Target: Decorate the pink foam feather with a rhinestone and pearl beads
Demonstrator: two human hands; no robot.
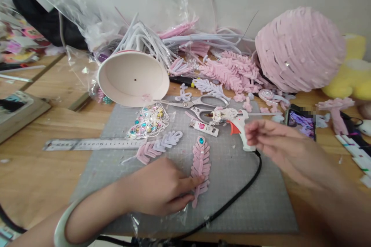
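Observation:
A pink pipe-cleaner feather (199,166) with a teal gem at its top lies upright on the grey cutting mat (232,208). My left hand (162,187) presses it down, the index fingertip on its lower half and the thumb beside the stem. My right hand (281,146) is raised at the right, fingertips pinched together; anything between them is too small to make out. Just left of those fingertips lies a white glue gun (245,131) with an orange trigger. A pink-and-lilac feather (159,146) lies left of the first one, near a lighter (203,127) and grey scissors (199,104).
A ruler (92,144) and a pile of gem strands (149,121) lie at left. Behind stand a tipped white tub (133,79), pink feathers (232,69) and a pink wrapped ball (301,50). A phone (301,121) lies right. The black cord (240,193) crosses the mat.

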